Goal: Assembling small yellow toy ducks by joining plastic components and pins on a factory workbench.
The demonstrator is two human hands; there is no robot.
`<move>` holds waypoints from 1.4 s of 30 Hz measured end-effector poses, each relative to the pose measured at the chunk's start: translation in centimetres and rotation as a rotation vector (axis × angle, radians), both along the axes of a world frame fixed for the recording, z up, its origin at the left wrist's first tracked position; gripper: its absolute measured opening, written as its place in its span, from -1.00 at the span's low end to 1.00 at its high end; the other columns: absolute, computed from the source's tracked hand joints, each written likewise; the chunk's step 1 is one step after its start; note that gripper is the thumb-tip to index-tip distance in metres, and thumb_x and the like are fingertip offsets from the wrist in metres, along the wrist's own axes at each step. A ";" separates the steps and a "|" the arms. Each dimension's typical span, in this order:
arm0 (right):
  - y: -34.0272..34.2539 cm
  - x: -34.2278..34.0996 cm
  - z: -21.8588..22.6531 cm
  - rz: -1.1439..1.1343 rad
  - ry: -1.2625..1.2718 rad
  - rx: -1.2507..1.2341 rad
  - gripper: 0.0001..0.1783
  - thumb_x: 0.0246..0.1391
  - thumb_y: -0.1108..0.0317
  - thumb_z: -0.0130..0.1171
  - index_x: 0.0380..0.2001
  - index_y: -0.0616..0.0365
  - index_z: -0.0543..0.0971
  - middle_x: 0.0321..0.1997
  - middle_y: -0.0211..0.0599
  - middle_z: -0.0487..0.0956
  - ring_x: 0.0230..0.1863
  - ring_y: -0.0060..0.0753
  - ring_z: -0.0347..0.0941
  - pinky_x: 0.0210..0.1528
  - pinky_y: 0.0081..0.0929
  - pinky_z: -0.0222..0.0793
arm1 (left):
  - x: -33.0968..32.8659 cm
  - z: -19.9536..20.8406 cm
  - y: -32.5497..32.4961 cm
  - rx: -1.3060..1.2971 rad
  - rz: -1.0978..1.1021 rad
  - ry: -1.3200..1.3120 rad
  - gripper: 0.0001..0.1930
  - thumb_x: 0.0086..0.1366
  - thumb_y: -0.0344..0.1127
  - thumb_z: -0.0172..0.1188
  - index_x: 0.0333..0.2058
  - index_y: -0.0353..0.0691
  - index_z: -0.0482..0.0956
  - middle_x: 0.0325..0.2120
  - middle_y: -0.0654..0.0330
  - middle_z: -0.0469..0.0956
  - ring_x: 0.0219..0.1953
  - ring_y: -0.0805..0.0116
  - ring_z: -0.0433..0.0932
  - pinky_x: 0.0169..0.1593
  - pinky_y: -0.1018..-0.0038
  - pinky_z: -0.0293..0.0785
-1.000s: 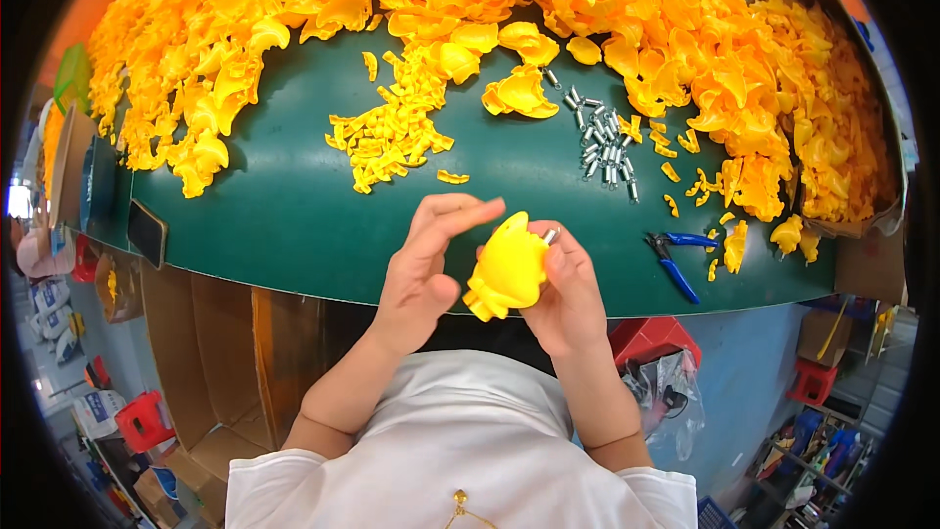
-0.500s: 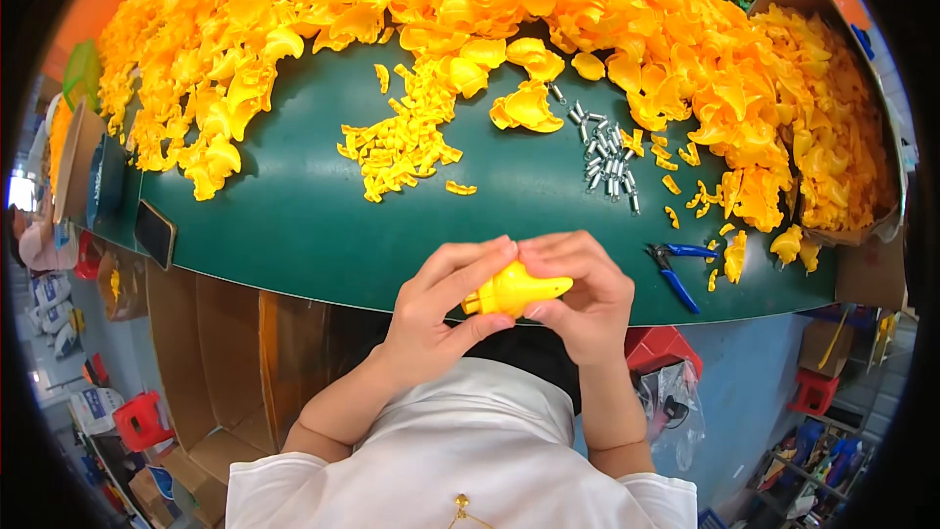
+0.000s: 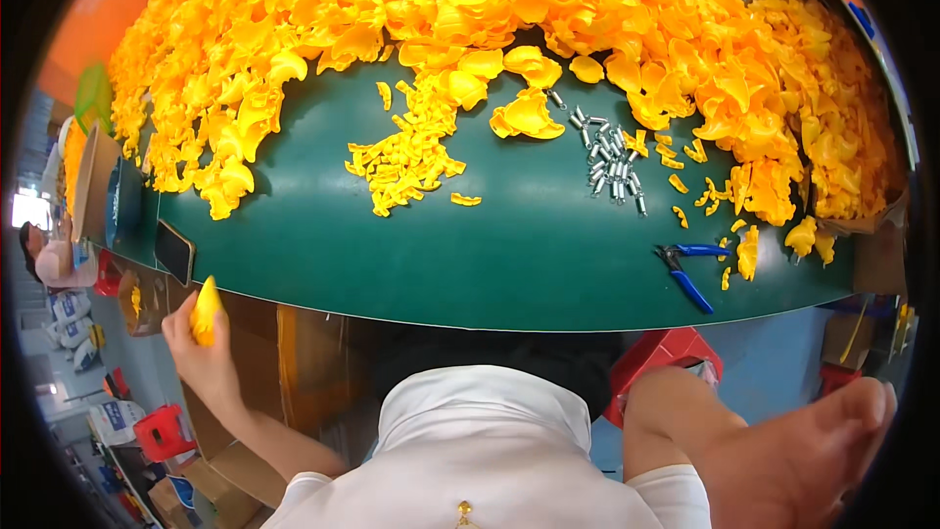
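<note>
My left hand point(image 3: 203, 348) is out to the left, just off the table's near edge and above an open cardboard box point(image 3: 240, 318). Its fingers are closed round a yellow beak-shaped plastic piece point(image 3: 206, 312), whose pointed end sticks up. My right hand point(image 3: 822, 441) is raised at the lower right, close to the camera and away from the table. It is smeared, and its fingers cannot be made out. Blue-handled cutting pliers point(image 3: 688, 274) lie on the green table point(image 3: 441, 264), with small silver springs point(image 3: 615, 162) beyond them.
A large heap of yellow plastic shells point(image 3: 470, 0) covers the far side. Small curved yellow strips point(image 3: 401, 167) lie in front of it. More shells fill a carton point(image 3: 842, 118) at right. A phone point(image 3: 175, 253) rests by the left edge, and a red stool point(image 3: 676, 353) stands below the table.
My hands have parted from in front of my body. The left carried the yellow beak-shaped piece leftward beyond the table edge; the right let go and swung to the lower right.
</note>
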State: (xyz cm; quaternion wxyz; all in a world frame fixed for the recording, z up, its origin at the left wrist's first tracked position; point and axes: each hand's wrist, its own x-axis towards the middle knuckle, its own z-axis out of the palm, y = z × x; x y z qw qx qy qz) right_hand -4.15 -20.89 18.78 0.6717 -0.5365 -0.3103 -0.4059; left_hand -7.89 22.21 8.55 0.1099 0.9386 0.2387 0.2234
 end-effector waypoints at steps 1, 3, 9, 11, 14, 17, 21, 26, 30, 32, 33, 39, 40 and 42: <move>0.1 0.7 0.0 -0.009 0.009 0.005 -0.80 0.15 0.14 0.16 -0.17 -0.49 0.61 -0.17 -0.57 0.44 -0.01 -0.43 0.32 0.12 -0.26 0.12 | -1.4 0.2 2.3 0.091 0.083 0.086 -0.59 0.13 -0.32 0.29 -0.01 -0.21 0.53 -0.15 0.10 0.44 -0.09 0.13 0.46 0.06 0.34 0.36; -1.6 -0.8 -0.7 -0.029 0.021 -0.002 -0.80 0.14 0.17 0.15 -0.17 -0.44 0.61 -0.18 -0.55 0.45 -0.03 -0.43 0.33 0.10 -0.28 0.14 | -3.0 -0.8 4.9 0.341 0.198 0.294 -0.55 0.11 -0.30 0.30 0.02 -0.18 0.52 -0.02 0.06 0.45 0.00 0.07 0.44 0.14 0.27 0.30; -5.1 -3.9 -2.5 -0.039 0.066 -0.046 -0.81 0.11 0.25 0.13 -0.19 -0.29 0.60 -0.21 -0.49 0.46 -0.08 -0.44 0.35 0.04 -0.33 0.17 | 1.0 0.2 0.6 0.210 -0.018 0.032 -0.55 0.12 -0.36 0.29 0.03 -0.22 0.52 0.07 0.02 0.45 0.14 0.05 0.38 0.22 0.28 0.23; -4.2 -3.6 -2.6 -0.073 0.075 -0.061 -0.81 0.10 0.28 0.12 -0.20 -0.24 0.60 -0.21 -0.47 0.47 -0.10 -0.44 0.35 0.02 -0.34 0.19 | 5.5 1.1 -3.8 -0.049 -0.295 -0.019 -0.58 0.12 -0.40 0.28 0.00 -0.24 0.54 0.01 0.03 0.50 0.11 0.07 0.40 0.21 0.29 0.24; -3.0 -2.1 -2.7 -0.105 0.099 -0.094 -0.81 0.09 0.32 0.11 -0.21 -0.17 0.60 -0.23 -0.44 0.48 -0.12 -0.45 0.36 -0.01 -0.37 0.20 | 10.9 1.5 -11.0 -0.044 -0.620 0.010 -0.63 0.08 -0.42 0.31 -0.08 -0.24 0.57 -0.06 0.10 0.53 0.05 0.11 0.42 0.16 0.28 0.29; -3.2 -1.9 -2.9 -0.129 0.130 -0.124 -0.81 0.08 0.36 0.10 -0.22 -0.10 0.60 -0.24 -0.41 0.49 -0.15 -0.45 0.37 -0.04 -0.40 0.22 | 15.7 0.9 -16.0 -0.082 -1.002 0.062 -0.66 0.04 -0.37 0.34 -0.16 -0.22 0.58 -0.15 0.15 0.54 0.02 0.10 0.41 0.12 0.25 0.33; -4.9 -2.2 -3.8 -0.160 0.155 -0.150 -0.80 0.06 0.41 0.09 -0.23 0.00 0.59 -0.26 -0.37 0.50 -0.18 -0.45 0.39 -0.08 -0.43 0.25 | 21.3 -2.8 -19.7 0.176 -1.233 -0.065 -0.63 0.05 -0.32 0.35 -0.13 -0.19 0.55 -0.19 0.14 0.52 0.02 0.09 0.40 0.08 0.25 0.36; -6.5 -2.5 -5.1 -0.215 0.213 -0.175 -0.80 0.04 0.48 0.07 -0.25 0.12 0.59 -0.28 -0.32 0.51 -0.23 -0.46 0.40 -0.13 -0.47 0.28 | 23.8 -4.7 -23.2 0.162 -1.105 -0.131 -0.60 0.01 -0.17 0.38 -0.23 -0.27 0.52 -0.30 0.14 0.51 -0.17 0.12 0.45 -0.09 0.24 0.42; -7.3 -1.4 -5.6 -0.253 0.249 -0.211 -0.80 0.02 0.54 0.05 -0.26 0.22 0.58 -0.30 -0.28 0.52 -0.26 -0.47 0.42 -0.17 -0.51 0.31 | 24.3 -4.5 -23.8 0.121 -1.119 -0.164 -0.66 -0.01 -0.21 0.39 -0.30 -0.25 0.52 -0.32 0.15 0.53 -0.23 0.14 0.46 -0.14 0.31 0.45; -7.8 0.8 -5.8 -0.276 0.261 -0.231 -0.79 0.01 0.56 0.04 -0.27 0.27 0.58 -0.31 -0.26 0.52 -0.28 -0.47 0.42 -0.19 -0.52 0.32 | 23.8 -3.9 -23.7 0.097 -1.135 -0.160 -0.65 -0.01 -0.23 0.39 -0.27 -0.25 0.53 -0.33 0.15 0.54 -0.23 0.15 0.47 -0.14 0.32 0.46; -2.9 5.6 -5.6 -0.303 0.272 -0.237 -0.79 0.01 0.58 0.04 -0.27 0.29 0.58 -0.31 -0.24 0.53 -0.29 -0.47 0.43 -0.20 -0.53 0.32 | 23.6 -3.8 -24.1 0.074 -1.164 -0.149 -0.65 0.00 -0.25 0.38 -0.25 -0.25 0.53 -0.33 0.15 0.54 -0.24 0.16 0.47 -0.13 0.33 0.46; -0.4 15.3 -12.7 -0.382 0.628 -0.814 -0.88 0.05 0.41 0.24 -0.31 0.14 0.64 -0.33 -0.36 0.54 -0.26 -0.38 0.43 -0.19 -0.49 0.34 | 19.6 -2.0 -21.2 0.055 -1.139 -0.260 -0.63 0.02 -0.27 0.37 -0.18 -0.25 0.57 -0.30 0.16 0.58 -0.22 0.19 0.50 -0.14 0.36 0.46; -0.6 16.1 -14.3 -0.473 0.550 -0.970 -0.90 0.01 0.41 0.26 -0.34 0.10 0.65 -0.36 -0.37 0.52 -0.26 -0.34 0.42 -0.21 -0.44 0.35 | 18.9 -2.0 -20.9 0.051 -1.148 -0.261 -0.63 0.02 -0.27 0.37 -0.18 -0.25 0.57 -0.30 0.16 0.58 -0.22 0.19 0.50 -0.14 0.36 0.46; -0.1 17.0 -15.2 -0.579 0.517 -1.021 -0.90 -0.03 0.41 0.29 -0.37 0.09 0.65 -0.38 -0.36 0.49 -0.26 -0.29 0.40 -0.20 -0.40 0.36 | 18.1 -1.7 -20.1 0.034 -1.085 -0.079 -0.68 0.03 -0.26 0.37 -0.23 -0.24 0.58 -0.26 0.17 0.57 -0.17 0.17 0.48 -0.09 0.30 0.44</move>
